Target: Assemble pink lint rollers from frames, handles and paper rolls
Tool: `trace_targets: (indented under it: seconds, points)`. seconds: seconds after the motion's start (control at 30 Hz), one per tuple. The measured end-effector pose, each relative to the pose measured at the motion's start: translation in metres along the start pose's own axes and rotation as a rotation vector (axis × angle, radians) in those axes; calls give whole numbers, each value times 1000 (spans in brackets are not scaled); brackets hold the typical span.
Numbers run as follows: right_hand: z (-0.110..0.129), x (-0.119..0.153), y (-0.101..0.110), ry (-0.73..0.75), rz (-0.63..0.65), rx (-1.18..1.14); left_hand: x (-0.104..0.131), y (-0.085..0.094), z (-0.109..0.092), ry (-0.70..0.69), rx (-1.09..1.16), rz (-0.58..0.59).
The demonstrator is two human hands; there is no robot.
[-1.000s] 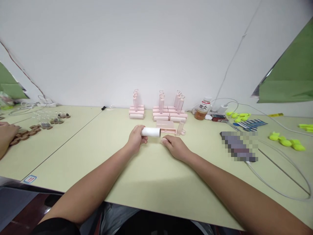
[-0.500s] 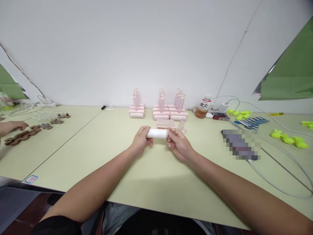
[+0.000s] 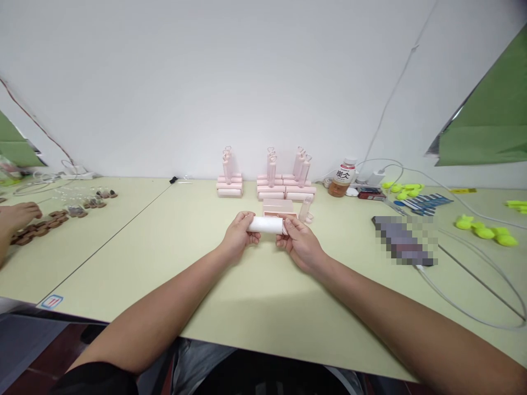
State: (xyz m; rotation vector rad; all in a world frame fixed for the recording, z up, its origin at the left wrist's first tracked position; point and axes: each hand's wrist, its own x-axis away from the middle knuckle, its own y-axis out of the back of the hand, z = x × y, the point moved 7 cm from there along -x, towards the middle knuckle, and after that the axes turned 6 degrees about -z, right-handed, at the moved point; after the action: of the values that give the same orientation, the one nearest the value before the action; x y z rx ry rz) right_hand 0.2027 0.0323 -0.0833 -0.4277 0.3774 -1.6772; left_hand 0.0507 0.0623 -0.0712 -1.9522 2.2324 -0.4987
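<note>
A white lint roller roll (image 3: pixel 266 224) is held level above the table between my two hands. My left hand (image 3: pixel 240 237) is closed around its left end, thumb on top. At the right end, my right hand (image 3: pixel 299 241) pinches the roll's edge, where a little pink shows; its fingers hide the rest of that end. Just beyond the roll lies an open pale pink case (image 3: pixel 278 207), partly behind my hands. A clear pink handle piece (image 3: pixel 305 209) stands beside the case on the right.
Several pink lint rollers (image 3: pixel 270 185) stand along the wall. To their right are a drink bottle (image 3: pixel 342 178), a blurred phone (image 3: pixel 403 241) with a cable, and yellow-green pieces (image 3: pixel 485 232). At far left, another person's hand (image 3: pixel 22 215) is near brown pieces (image 3: pixel 41 229).
The roll stays in both hands, almost in place. My right fingers have shifted slightly at its right end. The other person's hand at far left has moved a little left.
</note>
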Motion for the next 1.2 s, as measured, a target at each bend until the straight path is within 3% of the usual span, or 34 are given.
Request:
trace_targets:
  seconds: [0.27,0.4,0.5,0.7,0.93,1.07,1.2]
  points:
    - [9,-1,5,128,-88,55,7,-10,9,81,-1,74]
    - [13,-1,15,173,-202,169,15,-23,28,181,-128,250]
    - [13,-3,19,167,-214,160,20,-28,35,180,-211,338]
    - [9,-6,16,136,-139,116,17,-23,24,127,-169,281]
    - [22,5,12,416,-80,352,3,-3,8,67,-21,16]
    - [14,12,-7,393,185,508,5,-9,15,84,-72,155]
    - [15,14,-12,402,227,582,19,-21,19,86,-225,341]
